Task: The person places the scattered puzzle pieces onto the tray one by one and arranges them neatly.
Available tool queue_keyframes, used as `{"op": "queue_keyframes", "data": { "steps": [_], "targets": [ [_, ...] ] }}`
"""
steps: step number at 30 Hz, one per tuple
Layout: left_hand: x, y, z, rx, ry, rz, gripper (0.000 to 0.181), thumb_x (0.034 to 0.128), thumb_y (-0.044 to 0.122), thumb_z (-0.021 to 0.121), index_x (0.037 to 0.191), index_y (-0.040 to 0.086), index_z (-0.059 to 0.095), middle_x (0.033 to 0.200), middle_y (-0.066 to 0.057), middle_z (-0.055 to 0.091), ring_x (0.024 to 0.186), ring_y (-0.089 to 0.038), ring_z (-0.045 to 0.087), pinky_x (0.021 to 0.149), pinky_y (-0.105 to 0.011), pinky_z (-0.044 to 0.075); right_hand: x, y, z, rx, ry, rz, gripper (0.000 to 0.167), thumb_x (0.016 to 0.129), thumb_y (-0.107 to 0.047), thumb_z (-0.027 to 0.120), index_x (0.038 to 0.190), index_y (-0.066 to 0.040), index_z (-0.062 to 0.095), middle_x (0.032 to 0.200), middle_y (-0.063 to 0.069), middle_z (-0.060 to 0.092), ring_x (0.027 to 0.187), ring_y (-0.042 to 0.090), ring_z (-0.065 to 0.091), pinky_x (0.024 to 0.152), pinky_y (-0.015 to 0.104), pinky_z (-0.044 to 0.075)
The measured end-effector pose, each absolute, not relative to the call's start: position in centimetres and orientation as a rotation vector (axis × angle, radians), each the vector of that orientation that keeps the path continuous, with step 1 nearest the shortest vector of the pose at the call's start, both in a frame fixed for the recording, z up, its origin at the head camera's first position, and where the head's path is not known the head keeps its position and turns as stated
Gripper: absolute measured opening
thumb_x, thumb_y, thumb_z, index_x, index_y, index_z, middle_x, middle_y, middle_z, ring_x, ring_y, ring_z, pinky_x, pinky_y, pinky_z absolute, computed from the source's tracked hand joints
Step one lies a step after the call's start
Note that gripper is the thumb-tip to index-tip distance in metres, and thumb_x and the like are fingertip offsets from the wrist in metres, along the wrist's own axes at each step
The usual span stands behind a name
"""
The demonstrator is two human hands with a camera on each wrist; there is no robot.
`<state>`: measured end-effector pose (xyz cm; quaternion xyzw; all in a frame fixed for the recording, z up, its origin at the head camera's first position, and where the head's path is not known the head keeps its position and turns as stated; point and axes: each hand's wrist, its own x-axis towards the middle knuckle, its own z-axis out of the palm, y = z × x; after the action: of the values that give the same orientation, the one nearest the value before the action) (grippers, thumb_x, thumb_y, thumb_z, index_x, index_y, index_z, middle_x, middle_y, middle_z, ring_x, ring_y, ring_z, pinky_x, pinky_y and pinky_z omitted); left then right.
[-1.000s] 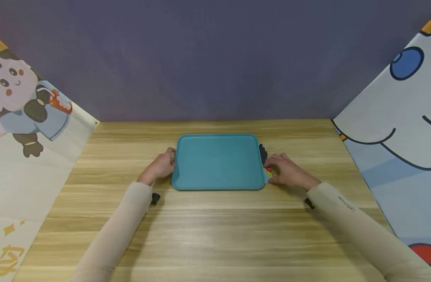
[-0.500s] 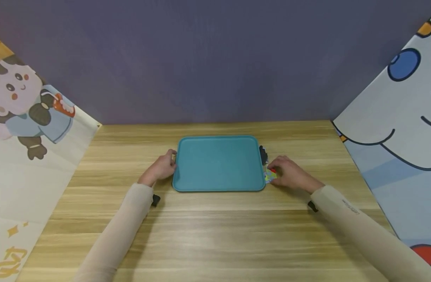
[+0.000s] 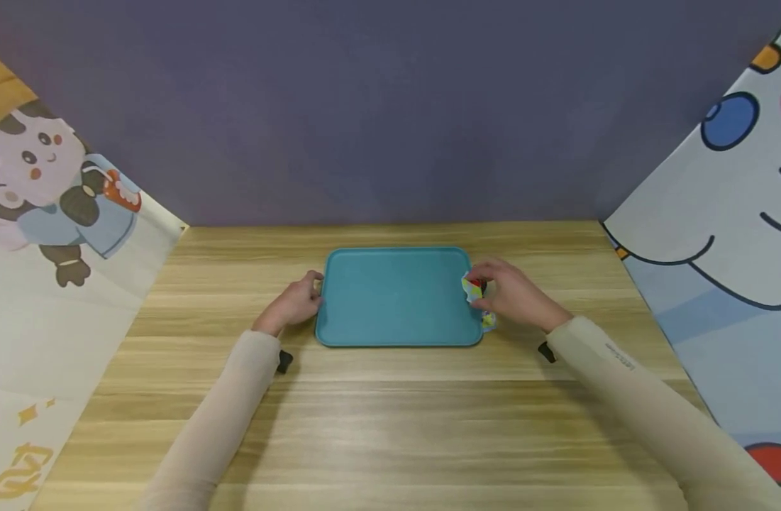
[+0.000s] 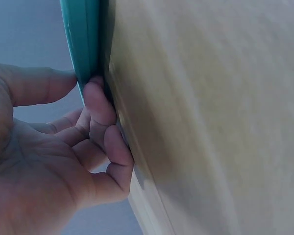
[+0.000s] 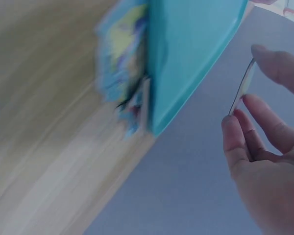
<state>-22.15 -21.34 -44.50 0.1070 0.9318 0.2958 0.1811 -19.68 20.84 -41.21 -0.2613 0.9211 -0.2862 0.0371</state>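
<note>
A turquoise tray lies on the wooden table. At its left edge my left hand grips the rim; in the left wrist view the thumb is on the tray's edge and curled fingers are beneath it. My right hand pinches a small flat colourful piece over the tray's right rim. The right wrist view shows that thin piece edge-on between thumb and fingertips of the right hand. Another colourful piece sticks out from beside the tray's right edge, its underside part hidden.
The wooden table extends around the tray. A dark blue-grey panel stands behind it. Cartoon-printed panels flank the table on the left and right.
My right hand has lifted a colourful piece from beside the tray's right edge and moved it up and leftward over the rim. My left hand has stayed at the left rim.
</note>
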Motion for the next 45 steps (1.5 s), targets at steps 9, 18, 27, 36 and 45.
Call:
{"op": "queue_keyframes", "data": {
  "steps": [9, 18, 27, 36, 45],
  "targets": [
    [-22.3, -21.4, -44.7, 0.325, 2.650, 0.849, 0.052, 0.0915, 0.007, 0.057, 0.136, -0.002, 0.033, 0.104, -0.018, 0.063, 0.090, -0.025, 0.059, 0.082, -0.041, 0.047, -22.4, 14.9, -40.4, -0.833, 2.801, -0.908, 0.040, 0.078, -0.016, 0.079, 0.114, -0.008, 0.064, 0.109, 0.004, 0.055, 0.102, 0.029, 0.052, 0.088, 0.043, 0.041],
    [-22.1, -21.3, -44.8, 0.314, 2.636, 0.861, 0.052, 0.0915, 0.007, 0.058, 0.136, -0.002, 0.033, 0.100, -0.015, 0.065, 0.085, -0.023, 0.059, 0.079, -0.039, 0.047, -24.4, 10.2, -41.2, -0.881, 2.743, -0.986, 0.035, 0.078, -0.013, 0.078, 0.110, -0.006, 0.066, 0.107, 0.007, 0.056, 0.100, 0.031, 0.052, 0.084, 0.040, 0.042],
    [-22.0, -21.2, -44.6, 0.277, 2.611, 0.886, 0.053, 0.0919, 0.008, 0.058, 0.138, 0.000, 0.032, 0.104, -0.015, 0.063, 0.089, -0.024, 0.059, 0.081, -0.040, 0.047, -25.9, 5.4, -41.8, -0.876, 2.671, -0.953, 0.035, 0.078, -0.013, 0.079, 0.110, -0.006, 0.068, 0.104, 0.005, 0.058, 0.099, 0.026, 0.053, 0.087, 0.037, 0.043],
    [-22.1, -21.3, -44.7, 0.295, 2.629, 0.901, 0.058, 0.0897, 0.007, 0.061, 0.140, 0.002, 0.032, 0.100, -0.013, 0.064, 0.088, -0.023, 0.059, 0.084, -0.041, 0.046, -27.4, 1.7, -43.3, -0.854, 2.646, -0.840, 0.037, 0.078, -0.015, 0.079, 0.113, -0.006, 0.068, 0.107, 0.004, 0.060, 0.095, 0.019, 0.055, 0.083, 0.032, 0.046],
    [-22.0, -21.2, -44.7, 0.311, 2.622, 0.912, 0.057, 0.0892, 0.005, 0.061, 0.138, 0.001, 0.033, 0.094, -0.011, 0.065, 0.080, -0.020, 0.059, 0.078, -0.038, 0.047, -28.2, -0.3, -44.3, -0.863, 2.651, -0.805, 0.036, 0.078, -0.013, 0.079, 0.111, -0.002, 0.069, 0.105, 0.008, 0.063, 0.097, 0.021, 0.055, 0.084, 0.032, 0.046]
  ]
}}
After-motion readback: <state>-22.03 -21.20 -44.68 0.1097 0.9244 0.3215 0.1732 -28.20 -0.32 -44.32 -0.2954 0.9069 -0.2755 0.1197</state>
